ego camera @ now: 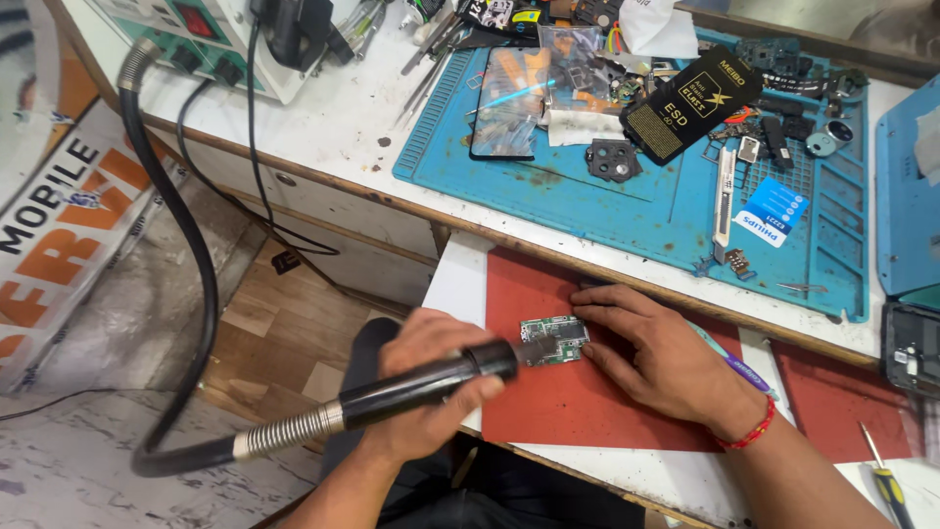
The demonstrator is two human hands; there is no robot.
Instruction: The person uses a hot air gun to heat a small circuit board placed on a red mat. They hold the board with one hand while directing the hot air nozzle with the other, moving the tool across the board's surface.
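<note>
While the white bench [343, 118] carries everything, a blue work mat [607, 196] fills its far part and a red mat [568, 402] lies just nearer than that blue mat. On the red mat sits a small green circuit board [554, 340]. Left of the board, the left hand [431, 387] is clenched round a black hot-air handpiece [421, 382], nozzle at the board's edge. Right of the board, the right hand [656, 353] lies flat, fingers spread, fingertips steadying it.
</note>
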